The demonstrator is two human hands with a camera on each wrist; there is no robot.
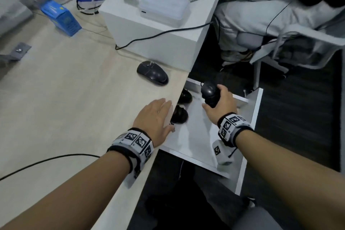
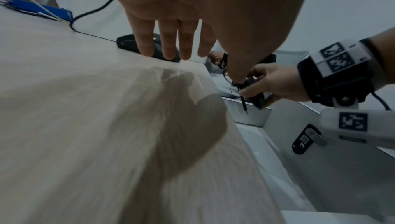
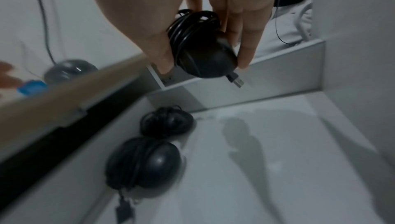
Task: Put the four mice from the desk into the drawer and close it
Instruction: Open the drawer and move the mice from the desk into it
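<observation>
R hand (image 1: pixel 222 102) fingers (image 3: pixel 248 48) clamp a corded mouse (image 1: pixel 211 95) over open drawer (image 1: pixel 250 132); L hand (image 1: pixel 155 117) flat, fingers together, above bench (image 1: pixel 65 99).

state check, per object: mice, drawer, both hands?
drawer: open
two mice in drawer: lying inside, cables wrapped round them
held mouse: in right hand's grip above the drawer, cable wrapped
mouse on desk: untouched
right hand: holds mouse
left hand: flat, empty

Left hand (image 1: pixel 155 115) flat; right hand (image 1: pixel 221 103) gripping.
</observation>
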